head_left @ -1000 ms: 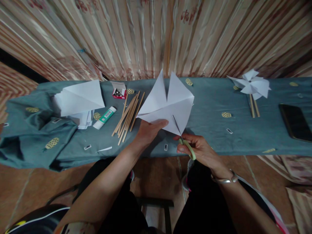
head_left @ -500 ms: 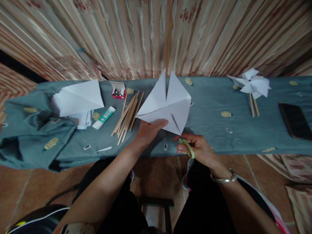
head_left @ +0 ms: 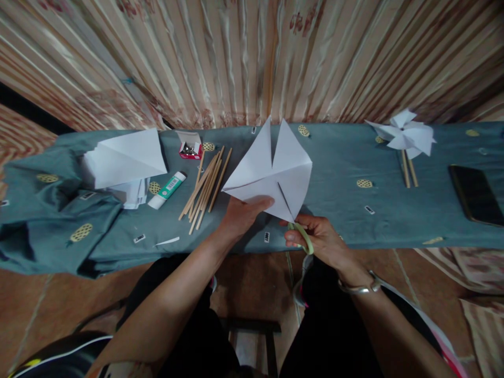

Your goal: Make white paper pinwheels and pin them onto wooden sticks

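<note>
My left hand (head_left: 244,214) grips a white sheet of paper (head_left: 252,176) by its lower left side, thumb on top and fingers hidden underneath. A deep slit splits the paper's far edge, leaving two raised points. In my right hand (head_left: 317,236) is a pair of scissors (head_left: 303,239) with light green handles, its fingers closed around them. The dark blade lies over the paper's near right corner, pointing toward the middle of the sheet; the other blade is hidden below.
Left of the paper lie wooden sticks (head_left: 207,191), a glue stick (head_left: 167,190), a small red box (head_left: 190,147) of metal pieces and stacked white paper (head_left: 132,157). A paper pinwheel (head_left: 407,136) on sticks and a phone (head_left: 474,194) rest at right on the teal cloth (head_left: 334,210).
The paper has shifted slightly right and toward me over the scissor blade. My left hand has moved a little to the right with it; my right hand stays almost in place.
</note>
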Available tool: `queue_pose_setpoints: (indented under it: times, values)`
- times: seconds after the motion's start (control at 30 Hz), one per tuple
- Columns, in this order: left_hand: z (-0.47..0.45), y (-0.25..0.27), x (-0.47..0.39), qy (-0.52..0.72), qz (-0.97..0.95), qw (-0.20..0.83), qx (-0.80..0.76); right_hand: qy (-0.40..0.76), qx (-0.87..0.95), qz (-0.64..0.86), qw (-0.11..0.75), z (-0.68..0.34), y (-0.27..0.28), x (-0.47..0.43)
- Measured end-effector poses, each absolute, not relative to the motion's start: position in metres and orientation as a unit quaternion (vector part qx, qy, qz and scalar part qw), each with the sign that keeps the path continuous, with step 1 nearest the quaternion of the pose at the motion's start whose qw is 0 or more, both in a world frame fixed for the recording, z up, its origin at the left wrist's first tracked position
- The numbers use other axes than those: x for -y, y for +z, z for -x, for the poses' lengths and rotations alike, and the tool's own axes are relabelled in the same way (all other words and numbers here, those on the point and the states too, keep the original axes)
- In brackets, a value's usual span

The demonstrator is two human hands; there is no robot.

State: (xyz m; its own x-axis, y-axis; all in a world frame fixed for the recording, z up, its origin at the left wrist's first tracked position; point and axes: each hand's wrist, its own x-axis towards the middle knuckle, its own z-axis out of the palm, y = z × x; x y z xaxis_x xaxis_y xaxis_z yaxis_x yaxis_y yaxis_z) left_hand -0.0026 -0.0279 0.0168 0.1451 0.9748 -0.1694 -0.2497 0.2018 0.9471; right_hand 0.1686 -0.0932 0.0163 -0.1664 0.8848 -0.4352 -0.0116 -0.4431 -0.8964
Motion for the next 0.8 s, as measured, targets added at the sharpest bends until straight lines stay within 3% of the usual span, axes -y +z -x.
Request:
queue_pose_setpoints:
  times: [0.8]
  values:
    - [0.0027,0.0165,0.0308,0.471,-0.402,0.64,-0.454,0.642,0.403,0.551,0.349,-0.1703,0.0074,0.0943]
